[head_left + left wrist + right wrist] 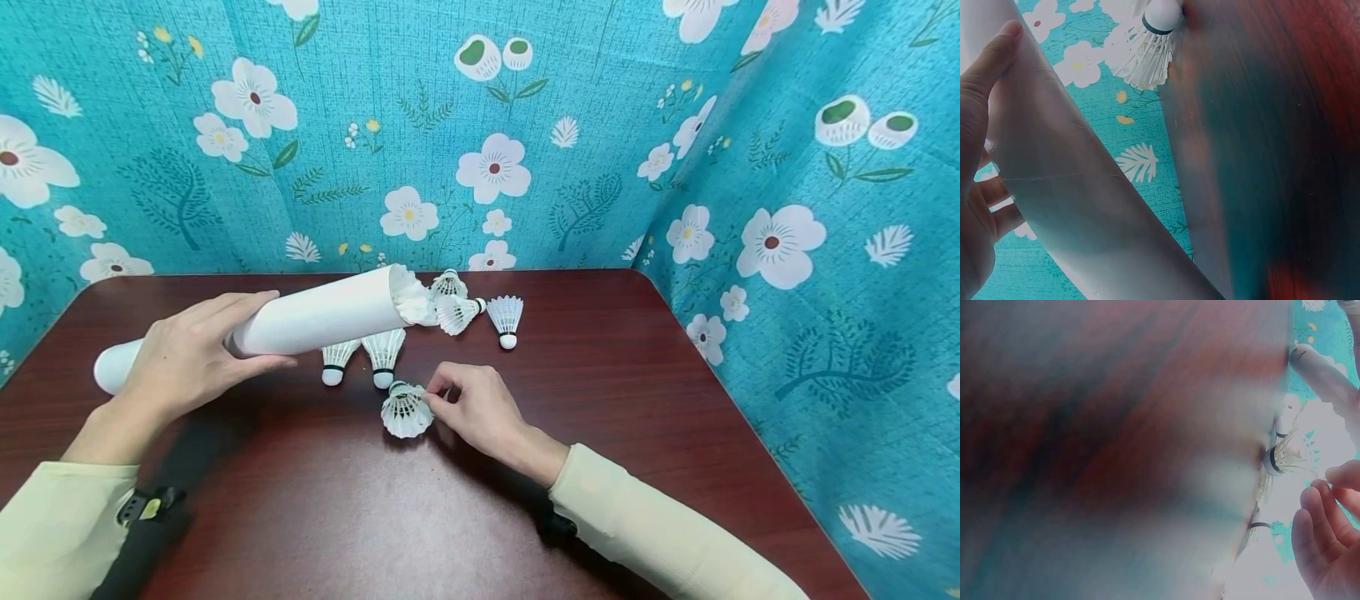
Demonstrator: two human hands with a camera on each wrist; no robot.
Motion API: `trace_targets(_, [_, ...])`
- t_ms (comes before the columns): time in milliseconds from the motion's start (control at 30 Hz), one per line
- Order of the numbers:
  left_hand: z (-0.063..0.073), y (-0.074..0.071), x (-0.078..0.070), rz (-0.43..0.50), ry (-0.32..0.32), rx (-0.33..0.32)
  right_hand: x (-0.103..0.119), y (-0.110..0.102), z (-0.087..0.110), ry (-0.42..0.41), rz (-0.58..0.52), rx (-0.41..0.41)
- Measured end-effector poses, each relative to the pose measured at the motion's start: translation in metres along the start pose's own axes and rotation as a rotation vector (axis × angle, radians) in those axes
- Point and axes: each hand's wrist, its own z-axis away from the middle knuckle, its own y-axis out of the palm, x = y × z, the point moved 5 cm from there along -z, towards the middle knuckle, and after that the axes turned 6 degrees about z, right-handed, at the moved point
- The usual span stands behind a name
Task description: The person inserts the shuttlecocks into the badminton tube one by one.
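My left hand (180, 358) grips a long white tube (330, 312) from above, its right end tilted up over the table. White feathers (411, 296) show at that raised mouth. With thumb and fingertips, my right hand (483, 408) pinches the feather rim of a white shuttlecock (405, 414) near the table's middle, its skirt facing the front. In the right wrist view the fingertips (1318, 487) meet at a feather's edge. The tube (1079, 181) crosses the left wrist view, with the left thumb (1007, 44) along it.
Two shuttlecocks, one at left (336, 360) and one beside it (384, 357), lie under the tube, partly hidden. Others lie past its mouth: one at the back (449, 283), one sideways (457, 314), one cork forward (506, 319). A floral curtain (420, 125) hangs behind the dark red table (615, 400).
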Motion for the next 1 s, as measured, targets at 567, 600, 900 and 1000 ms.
trace_targets(567, [0.002,0.001,-0.001,-0.004,-0.002,-0.001,-0.009,-0.014,0.007,-0.013,-0.162,-0.053])
trace_targets(600, [0.002,0.001,-0.001,-0.003,-0.001,-0.004,-0.009,-0.015,0.007,-0.014,-0.166,-0.054])
trace_targets(900, [0.001,0.001,-0.003,0.002,0.010,-0.008,-0.015,-0.032,0.007,-0.009,-0.190,-0.101])
trace_targets(1000, [0.001,0.001,-0.003,0.000,0.006,-0.003,-0.018,-0.039,0.007,0.006,-0.191,-0.120])
